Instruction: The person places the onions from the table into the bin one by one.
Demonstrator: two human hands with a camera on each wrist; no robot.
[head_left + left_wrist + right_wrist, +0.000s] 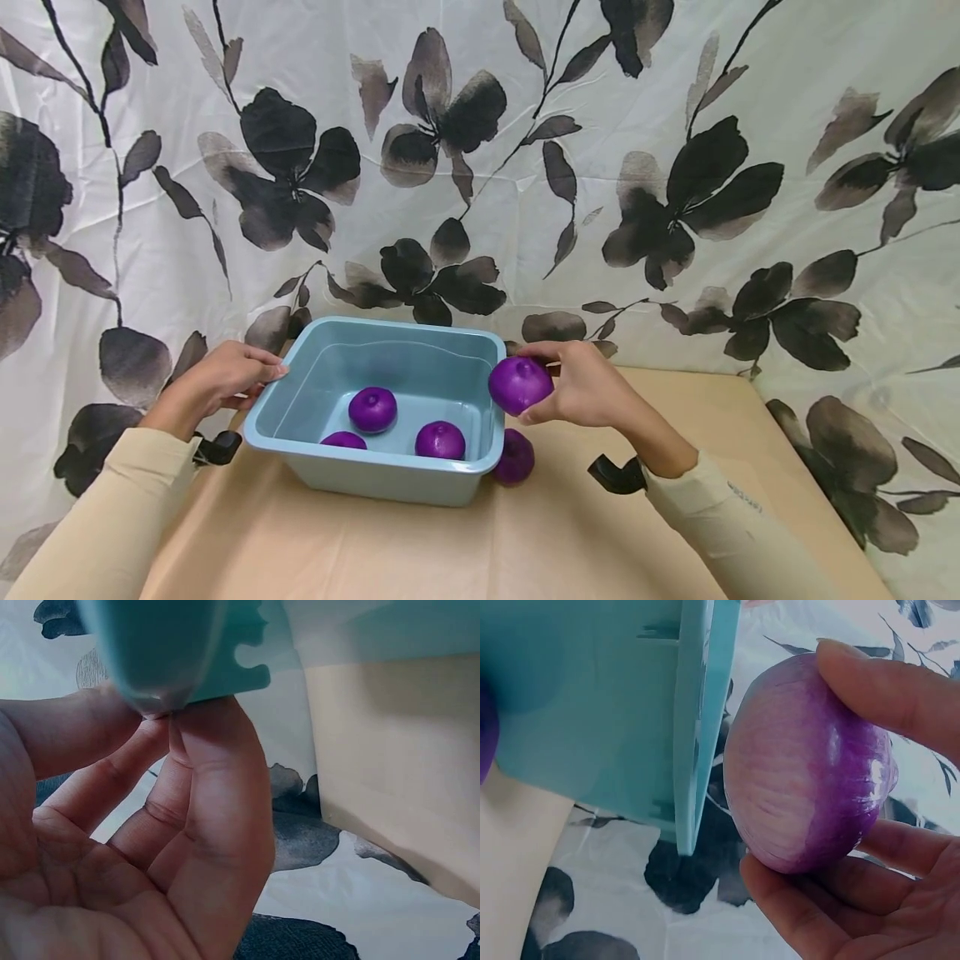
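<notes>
My right hand [581, 387] holds a purple onion [519, 385] between thumb and fingers, just outside the right rim of a light blue plastic tub [390, 483]. Seen from the right wrist, the onion [810, 765] is glossy purple on one side and paler on the other, beside the tub wall [607, 697]. My left hand [228, 375] pinches the tub's left rim; the left wrist view shows thumb and fingertips at the rim's edge [161, 652]. Inside the tub lie three purple onions, one at the back [372, 409], one front right [440, 440] and one partly hidden front left [344, 440].
Another purple onion [513, 457] sits on the table against the tub's right side, below my right hand. The tan tabletop [600, 533] reaches back to a white cloth [555, 275] with dark flowers. Black wrist mounts [617, 475] stick out from the sleeves.
</notes>
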